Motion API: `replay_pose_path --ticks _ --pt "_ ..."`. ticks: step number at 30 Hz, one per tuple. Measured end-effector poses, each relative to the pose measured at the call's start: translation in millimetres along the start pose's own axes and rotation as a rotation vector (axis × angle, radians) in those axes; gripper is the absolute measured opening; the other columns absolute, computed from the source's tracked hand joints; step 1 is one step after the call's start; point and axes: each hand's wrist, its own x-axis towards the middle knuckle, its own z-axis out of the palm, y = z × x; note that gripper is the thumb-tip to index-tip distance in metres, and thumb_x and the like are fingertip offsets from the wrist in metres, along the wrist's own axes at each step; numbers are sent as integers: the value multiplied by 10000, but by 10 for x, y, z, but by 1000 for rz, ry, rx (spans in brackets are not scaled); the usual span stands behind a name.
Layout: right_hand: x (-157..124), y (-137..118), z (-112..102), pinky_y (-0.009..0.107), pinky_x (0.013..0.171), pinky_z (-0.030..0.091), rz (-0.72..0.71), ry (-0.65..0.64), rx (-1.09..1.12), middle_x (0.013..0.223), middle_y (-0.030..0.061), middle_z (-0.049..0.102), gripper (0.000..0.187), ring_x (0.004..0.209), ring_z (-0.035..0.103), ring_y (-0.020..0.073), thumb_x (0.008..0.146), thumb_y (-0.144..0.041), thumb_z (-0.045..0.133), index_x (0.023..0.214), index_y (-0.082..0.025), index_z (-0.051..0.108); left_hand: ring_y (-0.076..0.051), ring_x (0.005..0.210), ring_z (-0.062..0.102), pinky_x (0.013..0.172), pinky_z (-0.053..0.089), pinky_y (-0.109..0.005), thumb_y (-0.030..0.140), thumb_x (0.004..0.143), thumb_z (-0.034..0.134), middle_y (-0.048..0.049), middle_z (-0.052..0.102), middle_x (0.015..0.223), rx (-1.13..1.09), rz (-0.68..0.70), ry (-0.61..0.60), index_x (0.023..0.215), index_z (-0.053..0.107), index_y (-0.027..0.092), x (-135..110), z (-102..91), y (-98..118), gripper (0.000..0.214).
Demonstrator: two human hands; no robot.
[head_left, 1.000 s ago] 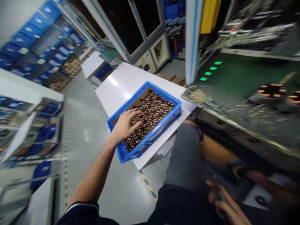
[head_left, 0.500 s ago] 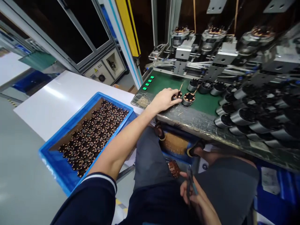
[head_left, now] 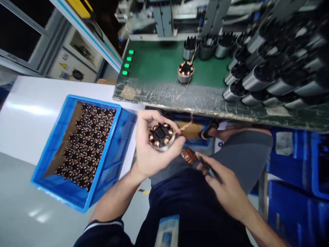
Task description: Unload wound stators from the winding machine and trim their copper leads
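My left hand [head_left: 151, 147] is wrapped round a wound motor stator [head_left: 161, 135], holding it above my lap with its black core and copper coils facing up. A copper wire tail [head_left: 189, 123] sticks out of the stator to the right. Lower down, my right hand [head_left: 223, 185] grips dark pliers [head_left: 210, 168], partly hidden by the fingers. Close to the pliers' tip, a reddish-brown ribbed object [head_left: 189, 156] shows over my lap. A second wound stator [head_left: 185, 72] with wire ends stands upright on the green bench top [head_left: 151, 68].
Left of me, a blue crate [head_left: 102, 161] with rows of wound stators sits on a white table [head_left: 23, 106]. Unwound stators [head_left: 259, 79] are stacked at the bench's right. Green lit buttons [head_left: 128, 62] line its left end. Machine fixtures [head_left: 163, 20] rise behind; blue bins [head_left: 288, 199] stand right.
My left hand has lifted one stator off the bench and brought it back over my lap. My right hand, still with the pliers, has come up slightly. The view has turned downward.
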Motion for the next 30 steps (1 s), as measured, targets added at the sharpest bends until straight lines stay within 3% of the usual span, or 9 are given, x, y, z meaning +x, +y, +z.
replay_pose_path --ticks 3,6,10,15,21,26,30 --pt "111 -258 -40 422 1196 528 -142 -27 -22 1520 45 711 632 1290 705 252 1097 -246 574 1709 -405 554 -137 848 782 730 640 -260 115 885 908 30 734 999 114 102 -4 1210 494 296 -293 119 28 556" --pt "171 -375 -20 444 1229 516 -220 -63 -7 1616 47 664 643 1429 651 282 1106 -247 587 1727 -399 520 -156 846 799 645 649 -239 99 818 970 6 734 1013 152 152 -40 1186 537 278 -421 97 -8 596" --pt "181 -366 14 477 1222 524 -266 -83 25 1631 63 658 638 1419 652 299 1114 -265 588 1738 -376 515 -188 807 804 594 668 -263 146 794 1022 -30 784 992 163 153 -80 1085 569 274 -429 19 -9 553" --pt "161 -331 10 429 1154 569 -297 -65 19 1524 34 727 688 1342 693 274 1071 -218 604 1732 -392 529 -163 739 784 644 669 -264 185 832 1000 -14 802 874 171 157 -164 829 544 250 -354 15 34 461" --pt "122 -347 3 389 1193 566 -278 -23 -8 1610 -11 701 752 1435 688 257 1007 -114 587 1698 -407 576 -173 778 804 642 654 -270 255 845 999 -20 847 969 220 55 -187 817 616 252 -395 34 66 384" --pt "144 -318 40 342 1029 634 -284 14 -4 1438 0 803 679 1160 803 218 1029 -135 629 1654 -397 637 -170 812 810 682 652 -275 253 840 997 -14 846 1001 239 65 -203 845 618 254 -447 31 36 379" --pt "466 -122 89 340 919 636 -184 52 -9 1218 27 865 399 931 810 205 1064 -293 742 1458 -308 802 -181 891 823 742 633 -282 330 895 965 -20 811 1062 461 -50 -169 1088 602 261 -508 26 -170 418"
